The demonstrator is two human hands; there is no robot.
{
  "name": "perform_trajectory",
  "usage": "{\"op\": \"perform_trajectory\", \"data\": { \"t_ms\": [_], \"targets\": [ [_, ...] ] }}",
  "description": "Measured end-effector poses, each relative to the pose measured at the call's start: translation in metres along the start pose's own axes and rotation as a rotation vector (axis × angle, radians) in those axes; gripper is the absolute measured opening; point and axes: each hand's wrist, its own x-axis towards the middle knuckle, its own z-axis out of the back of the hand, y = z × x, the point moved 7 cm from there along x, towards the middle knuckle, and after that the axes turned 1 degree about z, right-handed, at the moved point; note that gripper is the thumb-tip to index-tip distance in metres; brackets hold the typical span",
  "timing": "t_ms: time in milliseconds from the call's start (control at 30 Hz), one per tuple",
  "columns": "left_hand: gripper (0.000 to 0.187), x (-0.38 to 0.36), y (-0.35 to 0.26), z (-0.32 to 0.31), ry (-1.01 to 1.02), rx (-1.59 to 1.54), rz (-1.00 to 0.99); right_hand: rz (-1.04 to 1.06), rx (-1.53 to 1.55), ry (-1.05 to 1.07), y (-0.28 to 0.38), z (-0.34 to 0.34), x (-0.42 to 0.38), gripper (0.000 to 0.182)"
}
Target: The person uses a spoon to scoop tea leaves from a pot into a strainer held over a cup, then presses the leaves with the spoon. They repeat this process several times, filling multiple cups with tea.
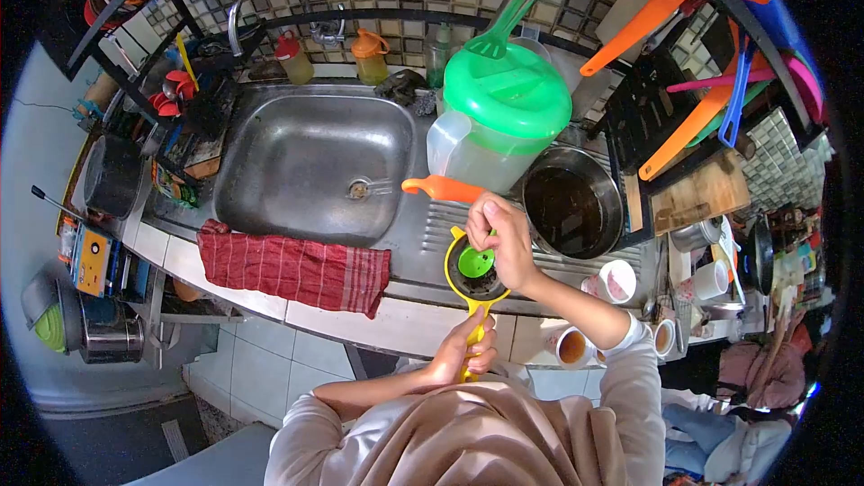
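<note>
My left hand (466, 348) is wrapped around the yellow handle of a strainer (456, 284), held at the counter edge in front of me. Dark wet bits lie in its mesh. Over it, my right hand (507, 243) is closed on an orange-handled ladle (444, 188), its handle pointing left. The ladle's round green bowl sits inside the strainer; the link between handle and bowl is hidden by my fingers. To the right stands a metal pot (573, 202) with dark liquid. Whatever is under the strainer cannot be seen.
A pitcher with a green lid (508, 94) stands behind my hands. Left is a steel sink (315, 157), with a red cloth (292, 268) on its front edge. Cups (617, 280) are at the right, one holding brown liquid (572, 347). Utensils (688, 112) hang at upper right.
</note>
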Motion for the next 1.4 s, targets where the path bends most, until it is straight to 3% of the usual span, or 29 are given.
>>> {"op": "perform_trajectory", "data": {
  "t_ms": [167, 267, 533, 567, 667, 933, 1167, 1400],
  "targets": [
    [0.032, -0.001, 0.001, 0.001, -0.011, -0.015, 0.014, -0.018, -0.100, -0.039, 0.009, 0.005, 0.000, 0.035],
    [0.032, 0.000, 0.002, 0.001, -0.001, -0.033, 0.019, -0.018, -0.143, 0.067, 0.012, 0.004, -0.002, 0.040],
    [0.031, 0.002, 0.004, 0.003, 0.022, -0.055, 0.011, -0.319, -0.088, 0.428, 0.016, 0.001, -0.010, 0.052],
    [0.031, 0.002, 0.005, 0.002, 0.021, -0.057, 0.009, -0.232, -0.041, 0.346, 0.012, 0.005, -0.009, 0.054],
    [0.031, 0.002, 0.004, 0.001, 0.019, -0.072, -0.001, -0.060, 0.133, 0.310, 0.026, 0.005, -0.004, 0.052],
    [0.030, 0.003, 0.006, -0.004, -0.008, -0.118, -0.023, -0.141, 0.148, 0.249, 0.020, 0.010, -0.016, 0.047],
    [0.031, 0.004, 0.006, -0.006, -0.039, -0.109, -0.038, -0.095, 0.125, 0.329, 0.021, 0.003, -0.019, 0.045],
    [0.031, 0.002, 0.006, -0.005, -0.061, -0.101, -0.024, -0.273, 0.181, 0.582, 0.002, -0.012, -0.013, 0.041]
  ]
}}
